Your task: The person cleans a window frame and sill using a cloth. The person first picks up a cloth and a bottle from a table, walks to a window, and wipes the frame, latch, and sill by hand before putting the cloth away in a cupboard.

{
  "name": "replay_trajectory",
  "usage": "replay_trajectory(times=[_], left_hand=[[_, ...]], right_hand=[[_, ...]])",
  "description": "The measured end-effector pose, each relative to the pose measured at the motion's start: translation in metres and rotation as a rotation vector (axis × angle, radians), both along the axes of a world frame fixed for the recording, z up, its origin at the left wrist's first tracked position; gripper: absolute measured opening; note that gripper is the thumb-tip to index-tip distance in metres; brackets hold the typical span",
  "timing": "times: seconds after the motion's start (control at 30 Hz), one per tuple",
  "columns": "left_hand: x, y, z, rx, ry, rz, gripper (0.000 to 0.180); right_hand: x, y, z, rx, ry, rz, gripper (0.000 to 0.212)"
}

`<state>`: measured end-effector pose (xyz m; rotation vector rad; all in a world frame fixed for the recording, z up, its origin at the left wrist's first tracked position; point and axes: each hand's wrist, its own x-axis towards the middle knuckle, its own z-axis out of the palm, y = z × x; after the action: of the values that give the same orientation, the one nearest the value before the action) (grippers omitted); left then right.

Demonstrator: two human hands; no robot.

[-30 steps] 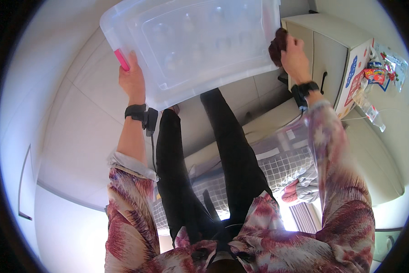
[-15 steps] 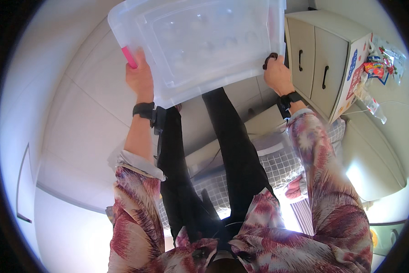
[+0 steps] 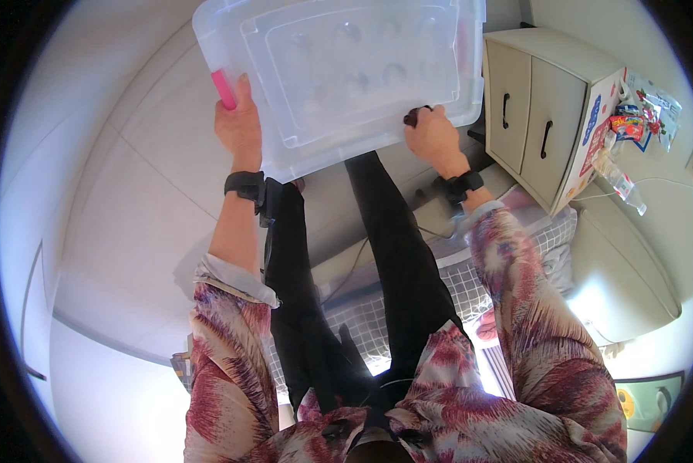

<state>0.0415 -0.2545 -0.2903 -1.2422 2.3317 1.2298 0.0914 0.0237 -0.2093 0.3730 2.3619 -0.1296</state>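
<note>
A large clear plastic storage bin (image 3: 346, 69) fills the top of the view, held out in front of the person above the pale tiled floor (image 3: 123, 193). It is turned so that its stepped, see-through base faces the camera, with rows of round bumps showing through the plastic. A pink latch (image 3: 224, 89) sits on the rim at the bin's left side.

The left hand (image 3: 240, 127) holds the left edge of the bin, its grip clenched on the rim with the fingers just beside the pink latch. The right hand (image 3: 433, 139) holds the near right edge, its grip closed on the rim where a small dark piece (image 3: 414, 117) shows at the fingertips; what that piece is cannot be told. Both wrists carry dark bands (image 3: 246, 184), and both arms wear rolled-up sleeves (image 3: 231, 363) patterned in red, pink and white.

Below the bin, the person's legs in black trousers (image 3: 392, 262) stretch forward, over a bed (image 3: 454, 285) with a grey checked cover. A thin cable (image 3: 346, 266) runs across the bed edge between the legs.

To the right of the bin stands a cream-coloured cabinet (image 3: 531, 108) with two doors and dark handles, close to the bin's right corner but apart from it. On its top and side lie colourful packets (image 3: 632, 123) and a clear plastic wrapper. A pale curved surface (image 3: 632, 262) lies beyond, toward the right rim.
</note>
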Motion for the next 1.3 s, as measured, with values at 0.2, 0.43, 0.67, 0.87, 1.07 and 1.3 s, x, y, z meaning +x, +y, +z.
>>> replay_trajectory(times=[0.2, 0.43, 0.67, 0.87, 1.07, 1.3], left_hand=[[0.001, 0.0, 0.004, 0.037, 0.031, 0.0, 0.063], [0.004, 0.0, -0.01, 0.001, 0.01, -0.027, 0.066], [0.001, 0.002, -0.008, 0.05, 0.025, -0.037, 0.065], [0.004, 0.003, -0.002, 0.148, 0.111, 0.041, 0.061], [0.003, 0.01, -0.004, 0.16, 0.113, 0.062, 0.06], [0.0, 0.003, 0.002, 0.028, 0.032, 0.026, 0.062]], right_hand=[[0.009, -0.059, 0.0, -0.08, 0.03, -0.039, 0.026], [0.028, -0.114, -0.001, -0.226, 0.093, -0.102, 0.026], [0.037, -0.157, 0.012, -0.7, -0.1, -0.066, 0.03], [0.021, 0.002, 0.05, -0.227, 0.211, 0.172, 0.038], [-0.002, 0.088, 0.008, 0.107, 0.116, 0.301, 0.019], [0.033, -0.124, -0.006, -0.488, -0.017, 0.149, 0.021]])
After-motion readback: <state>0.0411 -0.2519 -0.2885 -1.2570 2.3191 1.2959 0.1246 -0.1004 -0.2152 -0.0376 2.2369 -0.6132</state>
